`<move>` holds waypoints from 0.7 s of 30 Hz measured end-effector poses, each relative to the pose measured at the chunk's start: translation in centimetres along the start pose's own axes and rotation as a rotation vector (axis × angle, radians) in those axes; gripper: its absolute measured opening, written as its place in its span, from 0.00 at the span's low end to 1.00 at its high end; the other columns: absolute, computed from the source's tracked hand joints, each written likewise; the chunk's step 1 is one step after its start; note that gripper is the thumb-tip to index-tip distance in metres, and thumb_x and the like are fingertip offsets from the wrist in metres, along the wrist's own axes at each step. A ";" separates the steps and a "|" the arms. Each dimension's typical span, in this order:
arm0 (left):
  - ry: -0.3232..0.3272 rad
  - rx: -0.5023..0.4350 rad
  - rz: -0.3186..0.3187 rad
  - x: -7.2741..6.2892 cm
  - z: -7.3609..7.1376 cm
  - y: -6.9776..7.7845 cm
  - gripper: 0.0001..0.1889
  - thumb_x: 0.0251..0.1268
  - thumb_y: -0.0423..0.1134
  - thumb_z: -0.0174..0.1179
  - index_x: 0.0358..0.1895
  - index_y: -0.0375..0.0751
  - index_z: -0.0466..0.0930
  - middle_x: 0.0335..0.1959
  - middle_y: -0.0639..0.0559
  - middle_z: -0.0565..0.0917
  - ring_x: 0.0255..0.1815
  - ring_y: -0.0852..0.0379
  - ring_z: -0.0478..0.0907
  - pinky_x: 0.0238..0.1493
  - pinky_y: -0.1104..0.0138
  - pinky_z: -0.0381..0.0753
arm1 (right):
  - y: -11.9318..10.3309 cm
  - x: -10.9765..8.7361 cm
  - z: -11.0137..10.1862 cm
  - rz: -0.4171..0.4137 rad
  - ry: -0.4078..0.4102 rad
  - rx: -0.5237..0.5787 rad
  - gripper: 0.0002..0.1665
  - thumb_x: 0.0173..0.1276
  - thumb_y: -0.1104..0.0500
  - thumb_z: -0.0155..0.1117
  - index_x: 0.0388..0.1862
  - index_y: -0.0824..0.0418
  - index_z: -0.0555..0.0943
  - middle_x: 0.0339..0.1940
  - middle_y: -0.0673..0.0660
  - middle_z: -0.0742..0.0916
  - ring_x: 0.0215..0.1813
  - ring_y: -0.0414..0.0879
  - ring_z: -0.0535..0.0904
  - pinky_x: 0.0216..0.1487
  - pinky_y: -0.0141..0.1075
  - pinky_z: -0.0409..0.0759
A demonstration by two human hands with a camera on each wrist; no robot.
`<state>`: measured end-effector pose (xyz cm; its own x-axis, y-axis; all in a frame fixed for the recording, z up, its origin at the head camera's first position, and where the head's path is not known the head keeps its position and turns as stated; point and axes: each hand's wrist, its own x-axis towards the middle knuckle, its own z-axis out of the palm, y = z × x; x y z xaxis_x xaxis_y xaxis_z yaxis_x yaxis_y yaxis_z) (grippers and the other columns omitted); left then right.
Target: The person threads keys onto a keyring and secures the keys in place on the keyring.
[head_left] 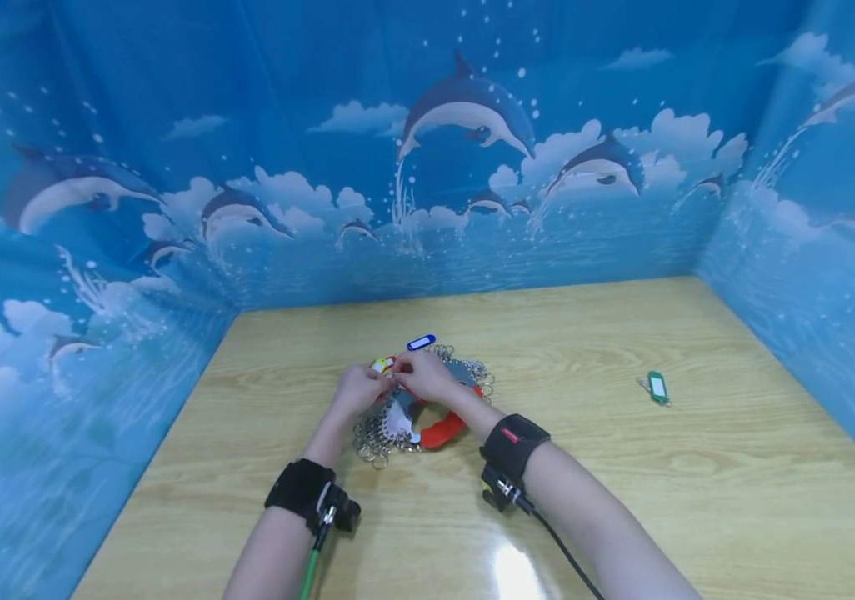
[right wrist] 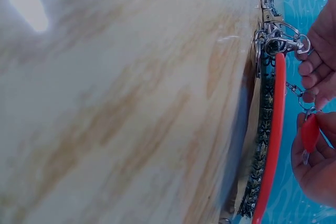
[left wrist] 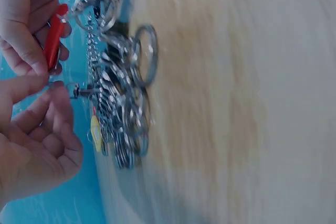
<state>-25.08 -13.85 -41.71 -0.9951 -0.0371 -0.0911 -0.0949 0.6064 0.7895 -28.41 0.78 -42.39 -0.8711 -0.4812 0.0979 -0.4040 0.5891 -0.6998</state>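
Note:
A large round metal key holder (head_left: pixel 402 418) with a red grip (head_left: pixel 442 432) lies on the table, many split rings and clips hanging round its edge. Over its far left side, both hands meet. My right hand (head_left: pixel 425 375) holds a red key tag (right wrist: pixel 310 132), with a key's tip showing below it. My left hand (head_left: pixel 362 388) pinches a small metal ring (right wrist: pixel 307 100) at the tag's top, beside a short chain from the holder. Partly behind the fingers is a yellow key tag (left wrist: pixel 95 132), next to the rings.
A blue key tag (head_left: pixel 421 342) lies just beyond the holder. Far to the right, a green key tag (head_left: pixel 657 387) with a key rests on the wooden table (head_left: pixel 547 467). A blue dolphin-print curtain (head_left: pixel 465 242) borders the table's back and sides.

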 end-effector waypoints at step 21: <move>-0.029 -0.008 -0.081 -0.1 -0.3 0.3 0.07 0.54 0.31 0.58 0.29 0.29 0.83 0.19 0.51 0.77 0.26 0.55 0.72 0.27 0.70 0.67 | -0.3 0.1 0.2 0.031 0.009 0.009 0.04 0.65 0.62 0.58 0.32 0.59 0.80 0.30 0.50 0.81 0.30 0.41 0.74 0.34 0.32 0.72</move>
<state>-25.04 -13.88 -41.29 -0.9831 -0.0630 -0.1720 -0.1754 0.5958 0.7837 -28.35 0.45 -42.32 -0.8856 -0.4569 0.0831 -0.3748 0.5977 -0.7087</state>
